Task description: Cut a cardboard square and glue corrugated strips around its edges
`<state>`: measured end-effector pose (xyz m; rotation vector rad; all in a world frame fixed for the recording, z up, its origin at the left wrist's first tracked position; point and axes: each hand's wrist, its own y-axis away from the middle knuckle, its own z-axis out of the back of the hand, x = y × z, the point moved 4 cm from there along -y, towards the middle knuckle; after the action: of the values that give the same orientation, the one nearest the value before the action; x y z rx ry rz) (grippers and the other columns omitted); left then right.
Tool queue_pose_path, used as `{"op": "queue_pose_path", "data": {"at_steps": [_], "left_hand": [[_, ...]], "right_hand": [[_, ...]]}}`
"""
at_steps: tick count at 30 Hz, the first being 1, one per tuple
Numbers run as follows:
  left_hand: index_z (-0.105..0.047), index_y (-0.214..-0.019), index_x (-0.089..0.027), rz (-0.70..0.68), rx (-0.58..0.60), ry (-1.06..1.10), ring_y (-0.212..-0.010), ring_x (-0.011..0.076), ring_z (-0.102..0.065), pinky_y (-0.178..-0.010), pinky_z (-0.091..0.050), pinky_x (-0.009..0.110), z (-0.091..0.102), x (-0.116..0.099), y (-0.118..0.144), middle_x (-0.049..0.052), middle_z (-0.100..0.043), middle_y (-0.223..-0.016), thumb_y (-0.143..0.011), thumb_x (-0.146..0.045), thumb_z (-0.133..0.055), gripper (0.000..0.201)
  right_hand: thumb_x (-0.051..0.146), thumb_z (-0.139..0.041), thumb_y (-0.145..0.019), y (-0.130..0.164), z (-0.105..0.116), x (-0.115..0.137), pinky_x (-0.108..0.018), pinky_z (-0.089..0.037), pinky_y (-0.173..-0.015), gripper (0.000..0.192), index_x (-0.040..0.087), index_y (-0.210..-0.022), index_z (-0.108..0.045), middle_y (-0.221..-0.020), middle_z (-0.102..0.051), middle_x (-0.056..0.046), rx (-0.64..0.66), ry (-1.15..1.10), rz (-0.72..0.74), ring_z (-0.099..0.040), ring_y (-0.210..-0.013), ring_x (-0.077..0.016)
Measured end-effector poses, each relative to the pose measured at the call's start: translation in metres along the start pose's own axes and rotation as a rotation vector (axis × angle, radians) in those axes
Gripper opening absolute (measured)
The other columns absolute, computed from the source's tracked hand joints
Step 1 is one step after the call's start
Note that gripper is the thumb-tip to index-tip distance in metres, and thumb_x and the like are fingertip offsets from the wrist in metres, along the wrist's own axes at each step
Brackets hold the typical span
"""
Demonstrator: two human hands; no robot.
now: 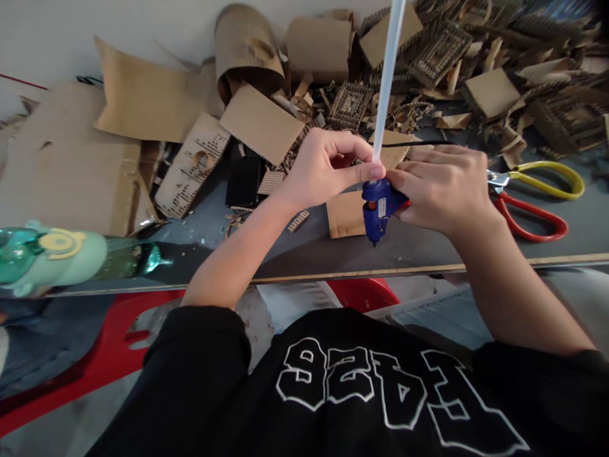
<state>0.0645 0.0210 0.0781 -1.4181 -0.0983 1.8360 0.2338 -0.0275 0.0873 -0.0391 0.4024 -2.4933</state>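
Head view: right hand (445,187) clamps the small blue plastic glue gun (378,206), nozzle toward the bench's near edge; left hand (328,166) pinches the long translucent glue stick (387,76) rising from its back.

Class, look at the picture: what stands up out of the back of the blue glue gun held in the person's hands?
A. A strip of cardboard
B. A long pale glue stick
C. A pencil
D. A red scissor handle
B: a long pale glue stick rises from the blue glue gun, pinched near its base by the left hand, while the right hand grips the gun.
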Motion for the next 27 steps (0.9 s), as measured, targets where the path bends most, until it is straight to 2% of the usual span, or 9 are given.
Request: {"op": "queue_pose_path", "data": {"at_steps": [3, 6, 10, 16, 19, 21, 23, 25, 27], "left_hand": [[-0.075, -0.079, -0.018, 0.06, -0.039, 0.163, -0.072, 0.0104, -0.068, -0.064, -0.055, 0.023, -0.005, -0.009, 0.001, 0.0, -0.074, -0.078, -0.083, -0.049, -0.078, 0.032], [-0.077, -0.081, -0.019, 0.061, -0.026, 0.28, -0.075, 0.01, -0.07, -0.07, -0.058, 0.023, -0.01, -0.014, 0.003, -0.001, -0.076, -0.081, -0.085, -0.046, -0.077, 0.027], [-0.077, -0.087, -0.023, 0.027, 0.051, 0.163, -0.087, 0.0143, -0.074, -0.082, -0.063, 0.031, -0.015, -0.012, 0.011, -0.002, -0.076, -0.089, -0.088, -0.062, -0.063, 0.041], [-0.076, -0.091, -0.024, 0.003, 0.128, 0.0, -0.091, 0.0167, -0.075, -0.083, -0.065, 0.037, -0.016, -0.011, 0.016, 0.001, -0.077, -0.092, -0.089, -0.078, -0.039, 0.065], [-0.076, -0.094, -0.025, 0.037, 0.136, -0.049, -0.094, 0.0164, -0.075, -0.084, -0.065, 0.036, -0.018, -0.008, 0.015, 0.0, -0.077, -0.093, -0.087, -0.081, -0.035, 0.07], [-0.076, -0.093, -0.026, 0.013, 0.104, -0.033, -0.097, 0.0162, -0.075, -0.086, -0.064, 0.036, -0.019, -0.008, 0.014, -0.001, -0.077, -0.093, -0.088, -0.08, -0.037, 0.067], [-0.076, -0.089, -0.026, -0.04, 0.036, 0.035, -0.097, 0.0155, -0.074, -0.088, -0.064, 0.036, -0.02, -0.011, 0.014, -0.003, -0.077, -0.092, -0.09, -0.073, -0.047, 0.056], [-0.075, -0.084, -0.024, -0.079, -0.051, 0.134, -0.092, 0.0139, -0.074, -0.086, -0.064, 0.034, -0.02, -0.014, 0.016, -0.004, -0.077, -0.09, -0.089, -0.064, -0.06, 0.042], [-0.074, -0.084, -0.023, -0.069, -0.099, 0.15, -0.087, 0.0127, -0.073, -0.083, -0.064, 0.033, -0.021, -0.016, 0.018, -0.004, -0.077, -0.088, -0.089, -0.06, -0.063, 0.039]], "right_hand": [[0.023, -0.053, -0.081, 0.003, -0.001, -0.001, -0.037, -0.043, -0.072, 0.013, 0.022, -0.084, -0.066, -0.077, -0.071, -0.003, -0.037, -0.016, -0.01, -0.069, -0.082, -0.0246], [0.027, -0.051, -0.086, 0.005, 0.0, -0.003, -0.036, -0.044, -0.074, 0.017, 0.023, -0.085, -0.068, -0.078, -0.071, -0.001, -0.129, -0.05, 0.039, -0.069, -0.084, -0.0222], [0.032, -0.046, -0.093, 0.006, 0.002, -0.004, -0.034, -0.045, -0.08, 0.026, 0.024, -0.086, -0.07, -0.083, -0.072, -0.001, -0.19, -0.103, 0.12, -0.069, -0.088, -0.018], [0.028, -0.048, -0.089, 0.003, 0.0, -0.001, -0.037, -0.046, -0.087, 0.021, 0.023, -0.088, -0.069, -0.091, -0.072, -0.005, 0.031, -0.145, 0.07, -0.067, -0.097, -0.0212], [0.03, -0.047, -0.089, 0.003, 0.001, -0.001, -0.036, -0.045, -0.083, 0.022, 0.023, -0.085, -0.067, -0.085, -0.07, -0.005, -0.042, -0.166, 0.126, -0.065, -0.09, -0.0199], [0.035, -0.047, -0.091, 0.003, 0.002, 0.0, -0.035, -0.043, -0.078, 0.025, 0.023, -0.081, -0.066, -0.079, -0.067, -0.005, -0.122, -0.19, 0.176, -0.063, -0.082, -0.0182], [0.039, -0.047, -0.093, 0.003, 0.003, 0.0, -0.035, -0.041, -0.074, 0.028, 0.023, -0.078, -0.064, -0.074, -0.064, -0.004, -0.163, -0.214, 0.2, -0.06, -0.075, -0.0169], [0.041, -0.047, -0.094, 0.002, 0.005, 0.001, -0.034, -0.04, -0.073, 0.029, 0.024, -0.076, -0.062, -0.071, -0.062, -0.003, -0.151, -0.231, 0.187, -0.057, -0.072, -0.0163], [0.04, -0.048, -0.093, 0.001, 0.006, 0.002, -0.034, -0.04, -0.074, 0.027, 0.024, -0.076, -0.061, -0.071, -0.061, -0.003, -0.106, -0.236, 0.148, -0.057, -0.073, -0.0163]]}}
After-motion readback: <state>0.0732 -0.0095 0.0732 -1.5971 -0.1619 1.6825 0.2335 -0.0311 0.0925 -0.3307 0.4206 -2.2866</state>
